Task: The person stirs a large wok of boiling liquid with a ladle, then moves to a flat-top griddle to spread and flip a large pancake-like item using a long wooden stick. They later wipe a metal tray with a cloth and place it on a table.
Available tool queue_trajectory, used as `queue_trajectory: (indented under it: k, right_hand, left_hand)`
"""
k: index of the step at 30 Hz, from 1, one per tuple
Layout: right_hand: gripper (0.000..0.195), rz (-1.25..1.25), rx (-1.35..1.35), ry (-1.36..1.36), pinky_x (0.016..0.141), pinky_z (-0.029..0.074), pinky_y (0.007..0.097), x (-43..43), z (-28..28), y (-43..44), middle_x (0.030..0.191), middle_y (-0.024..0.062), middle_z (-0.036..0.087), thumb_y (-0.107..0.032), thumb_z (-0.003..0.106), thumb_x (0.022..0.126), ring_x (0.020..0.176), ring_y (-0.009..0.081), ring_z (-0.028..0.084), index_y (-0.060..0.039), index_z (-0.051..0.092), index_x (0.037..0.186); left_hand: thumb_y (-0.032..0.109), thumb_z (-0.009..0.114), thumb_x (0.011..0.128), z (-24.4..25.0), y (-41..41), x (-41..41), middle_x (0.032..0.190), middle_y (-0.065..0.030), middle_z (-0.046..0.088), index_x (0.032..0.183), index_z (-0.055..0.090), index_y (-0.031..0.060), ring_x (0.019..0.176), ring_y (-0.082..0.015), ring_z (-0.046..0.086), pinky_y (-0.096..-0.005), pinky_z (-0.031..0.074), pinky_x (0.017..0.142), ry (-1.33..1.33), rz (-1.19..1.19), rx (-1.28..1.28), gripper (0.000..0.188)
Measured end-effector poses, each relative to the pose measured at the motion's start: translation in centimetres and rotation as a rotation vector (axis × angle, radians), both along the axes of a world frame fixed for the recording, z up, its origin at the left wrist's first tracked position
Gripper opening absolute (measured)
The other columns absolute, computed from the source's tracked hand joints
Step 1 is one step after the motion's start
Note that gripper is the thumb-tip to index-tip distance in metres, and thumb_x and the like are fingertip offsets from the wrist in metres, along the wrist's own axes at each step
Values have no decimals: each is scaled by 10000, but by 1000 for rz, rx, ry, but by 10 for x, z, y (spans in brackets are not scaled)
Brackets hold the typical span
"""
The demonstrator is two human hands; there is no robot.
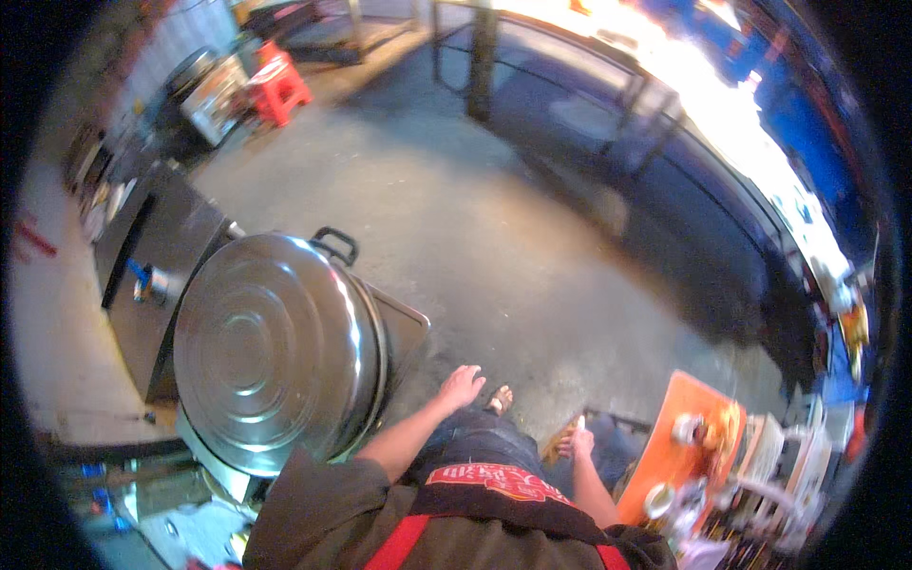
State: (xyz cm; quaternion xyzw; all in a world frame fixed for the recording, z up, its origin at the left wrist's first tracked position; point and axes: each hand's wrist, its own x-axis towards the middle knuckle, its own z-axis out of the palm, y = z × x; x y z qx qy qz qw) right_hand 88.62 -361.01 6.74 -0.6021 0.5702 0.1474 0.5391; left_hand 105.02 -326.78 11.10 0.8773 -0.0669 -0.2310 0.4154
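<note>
My left hand (462, 387) hangs in front of my thigh, its fingers loosely stretched and nothing in them. To its left stands a very large metal stockpot, topped by a round ringed metal lid (246, 349). One black side handle (336, 244) sticks out from the pot. My right hand (578, 440) is low by my other side, fingers partly curled. A small white spot shows at its top; blur hides whether that is a held thing or the thumb. Right of that hand is an orange tabletop (652, 442) bearing jars and bags.
Concrete floor (427, 214) stretches ahead. A metal counter (178, 221) with a can (165, 285) flanks the pot. Far left stands a red plastic stool (276, 89). A long, brightly lit table with dark legs (482, 64) curves along the far right. White plastic baskets (791, 456) sit beside the orange tabletop.
</note>
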Motion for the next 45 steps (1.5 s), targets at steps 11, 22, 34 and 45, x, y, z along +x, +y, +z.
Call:
queue_trajectory:
  k: [11,22,34,45]
  right_hand:
    - [464,489,-92,-17,372,455,395,400,6,-57,635,162,583,-464,483,938,488,302,613,-10,576,960]
    - [738,642,-17,107,379,432,390,683,32,14,572,119,506,-691,420,883,432,253,528,31,559,953]
    - [670,1260,19,91,403,488,343,998,5,236,636,105,587,-645,458,898,475,211,586,7,593,980]
    - [532,1426,87,74,415,511,333,1136,-2,394,656,122,613,-524,469,943,484,201,601,-11,603,976]
  left_hand:
    - [311,583,897,-35,20,212,1163,-233,617,1424,278,-21,1053,-405,596,-464,478,905,21,588,11,694]
    - [290,576,915,-18,107,414,1142,-214,631,1502,173,122,973,-384,636,-472,507,836,3,1000,-116,731]
    - [276,573,897,36,145,418,1226,-246,568,1293,488,-9,1144,-395,539,-434,436,971,162,1422,115,496]
    - [184,570,902,105,157,442,1195,-229,554,1225,534,9,1120,-400,522,-458,425,948,170,1780,649,370]
